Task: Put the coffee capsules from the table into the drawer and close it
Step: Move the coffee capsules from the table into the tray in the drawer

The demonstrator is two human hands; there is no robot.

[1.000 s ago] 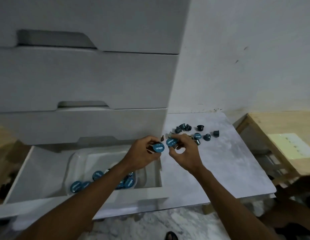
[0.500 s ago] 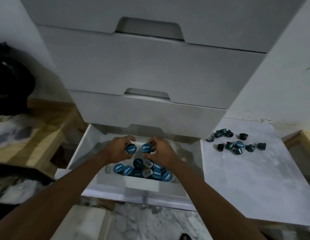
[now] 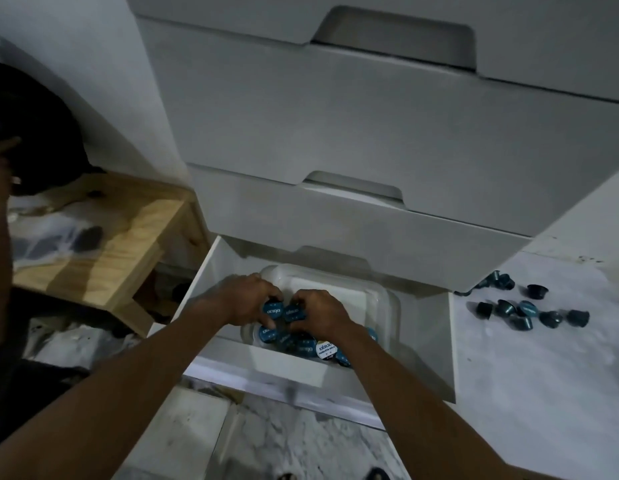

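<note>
Pinching a teal-lidded first capsule [image 3: 272,311] between curled fingers and thumb, the left hand [image 3: 244,299] hangs over the open drawer [image 3: 266,370]. The right hand [image 3: 320,318] pinches a second capsule [image 3: 293,313] in the same way. The two capsules are side by side, almost touching, with their printed lids turned up, and both hands are closed tightly around what they hold.

Both capsules are just above a clear plastic tray [image 3: 382,299] that lies inside the drawer. Below the hands, a pile of capsules [image 3: 303,344] is gathered along the tray's near edge. Most have teal lids, and one white-lidded capsule [image 3: 326,349] sits among them toward the near right corner. The far half of the tray shows its bare bottom.

The drawer is the lowest in a white cabinet [image 3: 370,133]. It is pulled well out, and the drawers above it are closed, with cut-out grips along their top edges.

To the right, a marbled table [image 3: 529,403] stands against the cabinet's side. Its loose capsules [image 3: 509,308] are scattered near the far edge, close to the far left corner. Some lie tipped on their sides and some touch each other.

To the left of the drawer stands a low wooden stand [image 3: 107,244]. Pale veined floor [image 3: 287,441] shows between the forearms.
</note>
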